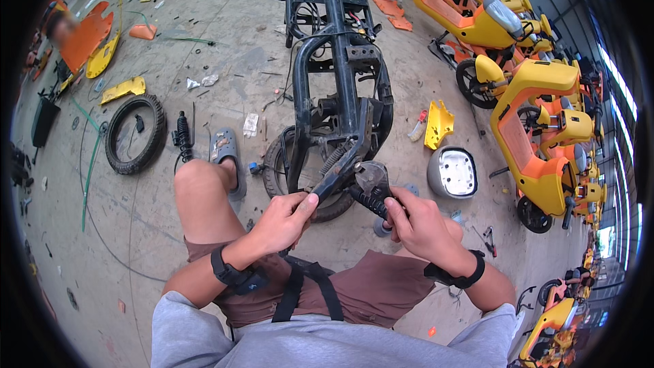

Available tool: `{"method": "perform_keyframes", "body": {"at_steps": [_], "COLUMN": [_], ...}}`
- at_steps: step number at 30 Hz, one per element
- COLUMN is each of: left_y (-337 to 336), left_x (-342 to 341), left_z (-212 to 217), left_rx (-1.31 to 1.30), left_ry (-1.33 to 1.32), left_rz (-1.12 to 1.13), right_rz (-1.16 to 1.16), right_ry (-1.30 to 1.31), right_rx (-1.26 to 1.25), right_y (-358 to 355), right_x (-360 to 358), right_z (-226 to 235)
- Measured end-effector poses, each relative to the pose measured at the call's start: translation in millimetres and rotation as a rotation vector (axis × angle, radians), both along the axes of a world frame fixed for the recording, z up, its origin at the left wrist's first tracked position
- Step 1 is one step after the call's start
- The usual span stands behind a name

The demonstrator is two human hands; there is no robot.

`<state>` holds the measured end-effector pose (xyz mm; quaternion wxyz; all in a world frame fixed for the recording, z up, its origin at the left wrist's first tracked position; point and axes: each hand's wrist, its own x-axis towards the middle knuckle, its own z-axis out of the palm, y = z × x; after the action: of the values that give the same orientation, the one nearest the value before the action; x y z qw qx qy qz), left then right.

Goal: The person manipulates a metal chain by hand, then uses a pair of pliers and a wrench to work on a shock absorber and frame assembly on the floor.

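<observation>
In front of my knees a black scooter frame [345,88] stretches away from me. My left hand [289,218] is closed around the near end of a black metal bar [337,178], which slants up to the frame's near end. A coil spring [334,158] sits beside that bar. My right hand [419,225] is closed at the lower end of a black shock absorber [370,200]. Just above it is a rounded dark grey part [372,173]; how they join is hidden. Partly behind the frame lies a wheel [274,163] with a black tire.
On the floor at left are a loose tire [136,134] and another shock absorber [182,135]. To the right lie a yellow panel [439,125], a silver-rimmed lamp-like housing [453,172] and pliers [490,240]. Yellow scooters [538,133] line the right side.
</observation>
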<state>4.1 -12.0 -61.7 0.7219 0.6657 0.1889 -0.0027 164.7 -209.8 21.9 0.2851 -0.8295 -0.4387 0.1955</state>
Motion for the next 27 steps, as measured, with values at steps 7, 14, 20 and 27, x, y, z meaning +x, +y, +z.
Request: {"method": "perform_keyframes", "body": {"at_steps": [7, 14, 20, 27], "left_y": [-2.1, -4.3, -2.7, 0.3], "left_x": [1.8, 1.8, 3.8, 2.2], "left_z": [-3.8, -9.9, -14.8, -9.3], "left_rx": [0.059, 0.255, 0.240, 0.014], "left_ry": [0.002, -0.035, -0.027, -0.042], "left_rz": [0.018, 0.090, 0.151, 0.168], "right_rz": [-0.183, -0.147, -0.200, -0.103], "right_ry": [0.452, 0.416, 0.700, 0.914], "right_rx": [-0.071, -0.042, 0.026, 0.089], "right_y": [11.2, 12.7, 18.9, 13.6], "right_x": [-2.7, -1.5, 1.8, 5.0], "right_z": [9.7, -1.6, -9.2, -7.0]}}
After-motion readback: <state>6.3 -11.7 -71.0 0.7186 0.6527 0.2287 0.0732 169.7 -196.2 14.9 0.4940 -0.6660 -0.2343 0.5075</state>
